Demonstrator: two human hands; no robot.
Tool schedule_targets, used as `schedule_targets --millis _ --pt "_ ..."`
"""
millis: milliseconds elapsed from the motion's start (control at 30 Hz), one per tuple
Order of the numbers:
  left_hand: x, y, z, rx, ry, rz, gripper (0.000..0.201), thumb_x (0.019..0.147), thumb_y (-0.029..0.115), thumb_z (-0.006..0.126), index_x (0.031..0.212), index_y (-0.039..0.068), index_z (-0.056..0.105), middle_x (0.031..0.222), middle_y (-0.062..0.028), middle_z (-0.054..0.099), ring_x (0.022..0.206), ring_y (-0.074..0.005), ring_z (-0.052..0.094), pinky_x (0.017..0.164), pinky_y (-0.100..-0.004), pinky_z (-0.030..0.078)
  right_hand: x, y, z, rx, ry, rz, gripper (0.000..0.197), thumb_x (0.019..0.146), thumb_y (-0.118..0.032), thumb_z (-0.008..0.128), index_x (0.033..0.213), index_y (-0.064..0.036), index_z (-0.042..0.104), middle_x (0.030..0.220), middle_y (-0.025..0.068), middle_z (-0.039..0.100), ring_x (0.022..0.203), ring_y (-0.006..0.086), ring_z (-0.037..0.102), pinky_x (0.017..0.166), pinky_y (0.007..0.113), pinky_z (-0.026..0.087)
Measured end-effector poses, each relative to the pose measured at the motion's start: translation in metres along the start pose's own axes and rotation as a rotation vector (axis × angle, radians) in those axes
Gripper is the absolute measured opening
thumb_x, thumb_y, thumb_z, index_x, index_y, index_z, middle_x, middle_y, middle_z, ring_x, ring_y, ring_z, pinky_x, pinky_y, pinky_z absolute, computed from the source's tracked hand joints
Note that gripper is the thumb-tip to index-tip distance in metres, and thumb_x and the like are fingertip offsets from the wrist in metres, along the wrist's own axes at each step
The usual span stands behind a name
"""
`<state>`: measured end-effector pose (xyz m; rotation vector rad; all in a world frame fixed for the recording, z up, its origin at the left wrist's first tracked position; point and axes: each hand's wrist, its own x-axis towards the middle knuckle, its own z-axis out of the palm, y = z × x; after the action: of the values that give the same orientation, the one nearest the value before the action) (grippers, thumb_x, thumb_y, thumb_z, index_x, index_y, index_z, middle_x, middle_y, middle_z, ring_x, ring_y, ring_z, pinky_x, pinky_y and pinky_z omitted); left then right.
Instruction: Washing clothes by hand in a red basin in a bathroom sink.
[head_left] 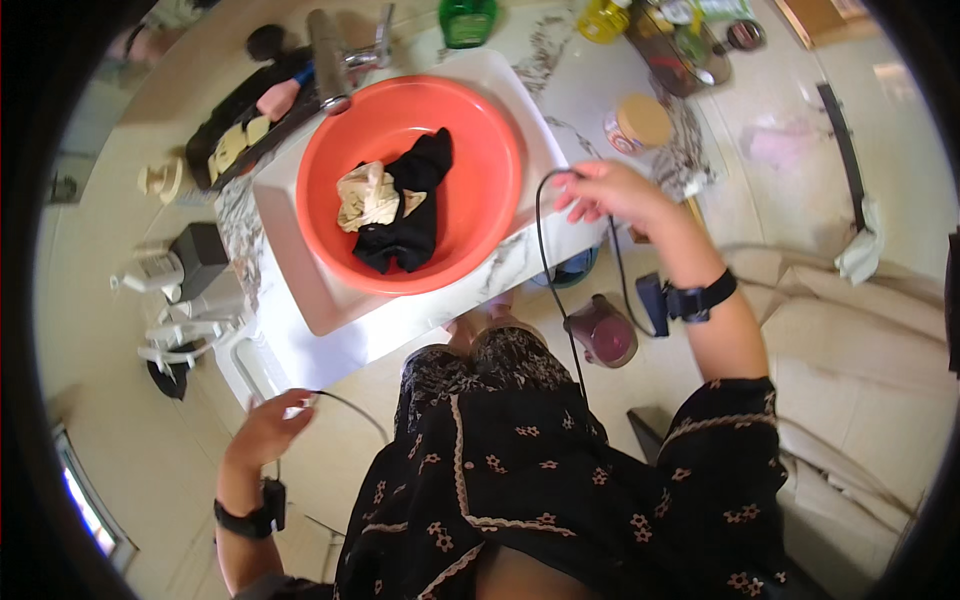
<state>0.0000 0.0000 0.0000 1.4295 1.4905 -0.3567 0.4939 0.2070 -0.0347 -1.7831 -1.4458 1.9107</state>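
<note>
On the left, my left hand (pixel 268 428) hovers by the near left end of the counter, fingers loosely bent and apart, with no object visible in it. A thin black cable passes behind its fingertips. Beyond the counter's right front edge is my right hand (pixel 618 192), fingers loosely spread. Another black cable (pixel 541 225) loops by its fingertips and runs toward the band on my wrist. Between my hands, an orange-red basin (pixel 480 240) rests in the white sink (pixel 290 265). Inside it lie a crumpled black cloth garment (pixel 425 165) and a cream cloth piece (pixel 367 197).
Behind the basin rises a chrome faucet (pixel 328 62). A green bottle (pixel 467 22) and a lidded jar (pixel 638 124) stand on the counter. At left are a dark tray (pixel 200 150) and a white pump bottle (pixel 150 270). A purple-pink container (pixel 603 332) sits below at right.
</note>
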Motion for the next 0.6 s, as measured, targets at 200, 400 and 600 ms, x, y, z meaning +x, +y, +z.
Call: schedule_targets --millis 200,400,600 --pt "0.032 0.042 0.023 -0.15 -0.094 0.124 0.034 0.088 0.03 0.056 0.112 0.006 0.057 0.101 -0.0094 0.063 0.095 -0.0233 0.059 0.084 -0.0327 0.045 0.021 0.008 0.034 -0.679 -0.029 0.08 0.045 0.086 -0.042 0.05 0.098 -0.0012 0.062 0.094 0.0128 0.066 0.077 0.0243 0.063 0.067 0.035 0.048" --pt "0.098 0.052 0.027 -0.463 0.173 0.267 0.04 0.088 0.033 0.055 0.114 0.003 0.056 0.101 -0.0122 0.063 0.091 -0.021 0.06 0.082 -0.0313 0.046 0.014 -0.038 0.001 -1.149 -0.026 0.037 0.051 0.084 -0.045 0.048 0.106 -0.0002 0.06 0.101 0.0209 0.063 0.092 0.0342 0.06 0.08 0.039 0.047" --pt "0.184 0.074 0.013 -1.008 0.497 0.28 0.038 0.087 0.017 0.057 0.121 0.0 0.05 0.106 -0.0122 0.059 0.099 -0.0172 0.055 0.085 -0.0291 0.045 0.053 -0.115 0.018 -0.928 0.069 -0.272 0.043 0.086 -0.036 0.055 0.112 -0.0017 0.058 0.104 0.0184 0.062 0.097 0.0254 0.059 0.082 0.032 0.046"
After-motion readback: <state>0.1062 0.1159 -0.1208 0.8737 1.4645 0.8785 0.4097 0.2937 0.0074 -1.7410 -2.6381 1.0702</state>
